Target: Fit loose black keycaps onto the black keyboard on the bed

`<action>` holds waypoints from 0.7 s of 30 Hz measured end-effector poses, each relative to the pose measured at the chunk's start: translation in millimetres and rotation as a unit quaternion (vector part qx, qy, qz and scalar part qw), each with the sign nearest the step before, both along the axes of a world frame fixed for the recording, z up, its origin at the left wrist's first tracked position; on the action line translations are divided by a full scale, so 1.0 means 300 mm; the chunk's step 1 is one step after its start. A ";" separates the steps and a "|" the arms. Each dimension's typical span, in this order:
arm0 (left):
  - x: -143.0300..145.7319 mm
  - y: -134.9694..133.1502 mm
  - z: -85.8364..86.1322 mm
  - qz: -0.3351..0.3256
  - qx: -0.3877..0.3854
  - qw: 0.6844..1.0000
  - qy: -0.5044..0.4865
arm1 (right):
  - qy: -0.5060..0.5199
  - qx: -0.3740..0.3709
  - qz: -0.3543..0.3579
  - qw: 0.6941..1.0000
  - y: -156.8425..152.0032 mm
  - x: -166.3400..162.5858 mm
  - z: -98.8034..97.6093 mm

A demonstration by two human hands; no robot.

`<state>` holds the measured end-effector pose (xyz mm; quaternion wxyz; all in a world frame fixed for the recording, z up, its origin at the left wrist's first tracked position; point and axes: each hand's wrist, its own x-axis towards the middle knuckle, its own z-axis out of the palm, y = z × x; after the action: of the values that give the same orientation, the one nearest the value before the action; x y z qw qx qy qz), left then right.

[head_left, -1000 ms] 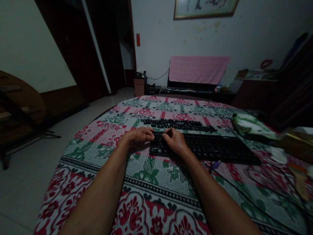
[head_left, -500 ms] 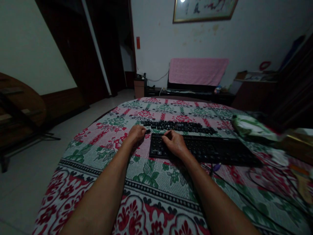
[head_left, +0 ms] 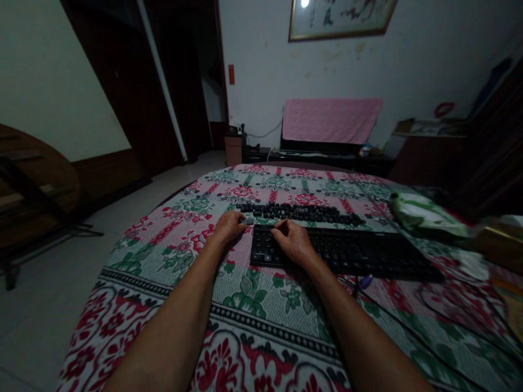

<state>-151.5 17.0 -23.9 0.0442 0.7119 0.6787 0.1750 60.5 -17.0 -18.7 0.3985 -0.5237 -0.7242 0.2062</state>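
Note:
A black keyboard (head_left: 376, 253) lies on the flowered tablecloth, with many of its keycaps off on the left part. Behind it runs a long row of loose black keycaps (head_left: 302, 211). My left hand (head_left: 231, 224) is just left of the keyboard, its fingers closed on a small keycap (head_left: 248, 221) whose greyish side shows. Over the keyboard's upper left part rests my right hand (head_left: 292, 238), thumb and forefinger pinched together. A thin dark tip shows above those fingers, too small to name.
A purple cable plug (head_left: 365, 281) and black cable (head_left: 400, 321) lie in front of the keyboard. To the right are a green and white packet (head_left: 425, 215), crumpled white tissue (head_left: 472, 264) and a brownish box (head_left: 500, 242). A pink cloth (head_left: 330, 121) hangs beyond the table.
The keycap in my left hand has turned, from a dark face to a greyish one. My right hand stays almost in place over the keyboard. The view has shifted slightly.

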 end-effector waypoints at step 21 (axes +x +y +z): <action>0.021 0.030 0.013 -0.021 0.002 0.989 0.149 | 0.012 0.006 0.012 1.000 0.000 0.001 -0.006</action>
<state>-145.2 26.1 -19.9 -0.0552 0.7441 0.6623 0.0680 60.8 -17.0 -20.5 0.4079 -0.5101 -0.7266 0.2131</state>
